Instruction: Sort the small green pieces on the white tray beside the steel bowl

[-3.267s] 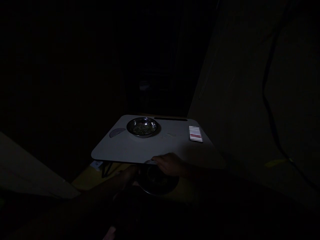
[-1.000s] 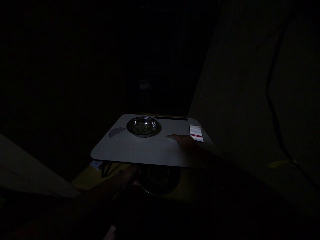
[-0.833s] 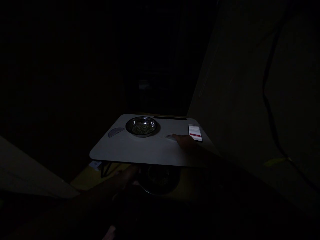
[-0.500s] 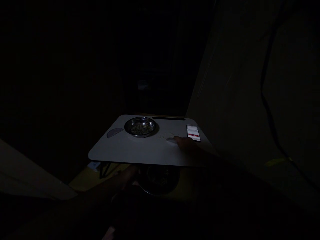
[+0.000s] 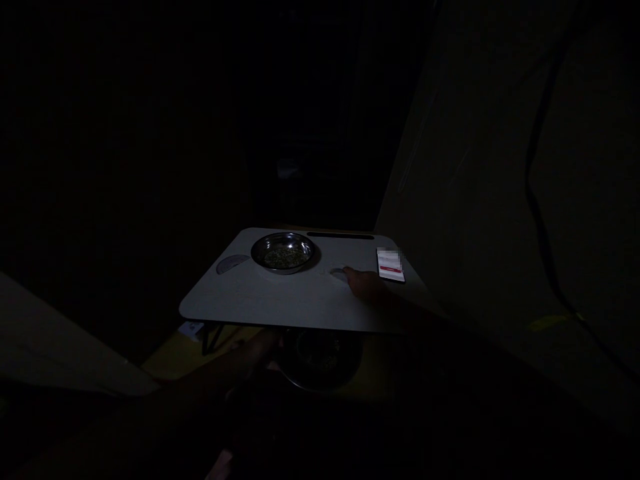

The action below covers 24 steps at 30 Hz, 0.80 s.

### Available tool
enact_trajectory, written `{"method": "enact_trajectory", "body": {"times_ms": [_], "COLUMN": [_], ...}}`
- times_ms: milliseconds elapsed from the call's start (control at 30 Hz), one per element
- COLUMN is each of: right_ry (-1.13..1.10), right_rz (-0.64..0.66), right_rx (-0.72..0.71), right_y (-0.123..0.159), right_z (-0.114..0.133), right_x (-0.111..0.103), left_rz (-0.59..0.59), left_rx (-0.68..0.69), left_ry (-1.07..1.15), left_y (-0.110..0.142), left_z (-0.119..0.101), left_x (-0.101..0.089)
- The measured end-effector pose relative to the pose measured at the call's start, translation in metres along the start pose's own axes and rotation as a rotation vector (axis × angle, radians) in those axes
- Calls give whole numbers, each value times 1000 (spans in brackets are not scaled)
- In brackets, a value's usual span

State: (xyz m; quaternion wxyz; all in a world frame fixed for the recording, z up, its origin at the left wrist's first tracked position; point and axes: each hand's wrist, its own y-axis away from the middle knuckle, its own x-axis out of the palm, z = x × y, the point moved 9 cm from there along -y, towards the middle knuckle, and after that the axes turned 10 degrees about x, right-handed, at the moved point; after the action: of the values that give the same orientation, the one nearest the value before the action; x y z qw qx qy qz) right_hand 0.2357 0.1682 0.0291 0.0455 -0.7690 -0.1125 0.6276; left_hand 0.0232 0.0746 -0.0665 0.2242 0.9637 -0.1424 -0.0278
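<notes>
Down in the shadow, the left hand point(image 5: 257, 351) sits dim beside a steel plate point(image 5: 320, 363) below the pale, round-cornered counter point(image 5: 280, 310), its grip impossible to tell. On top, the right hand point(image 5: 367, 283) lies with fingers stretched out low, just beside a smartphone point(image 5: 390, 265) showing a red bar, and further back a shiny steel bowl point(image 5: 283, 253) holds green flecks point(image 5: 283, 259).

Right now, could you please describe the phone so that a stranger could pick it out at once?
Find the white rounded-corner lap desk. Near its far right corner lies a flat rectangular smartphone, its bright screen crossed by a red band. Unlike the round steel bowl of greenish food, it sits just past the right hand.
</notes>
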Motion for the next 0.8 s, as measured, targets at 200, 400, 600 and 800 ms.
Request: {"method": "enact_trajectory", "body": {"times_ms": [200,400,600,800], "right_ry": [56,39,-16,-8], "right_rz": [8,-22,8,63], "right_rx": [20,28,0,-3], "right_y": [3,1,8,9], "right_z": [-11,-12,-7,-2], "right_x": [1,-7,-10,-6], "left_rz": [7,-5,-17,-9], "left_rx": [57,17,24,31], "left_ry": [-19,18,-1,5], "left_y": [-7,-6,-7,-6], "left_z": [0,4,5,3], "left_x": [-2,-3,-4,-2]}}
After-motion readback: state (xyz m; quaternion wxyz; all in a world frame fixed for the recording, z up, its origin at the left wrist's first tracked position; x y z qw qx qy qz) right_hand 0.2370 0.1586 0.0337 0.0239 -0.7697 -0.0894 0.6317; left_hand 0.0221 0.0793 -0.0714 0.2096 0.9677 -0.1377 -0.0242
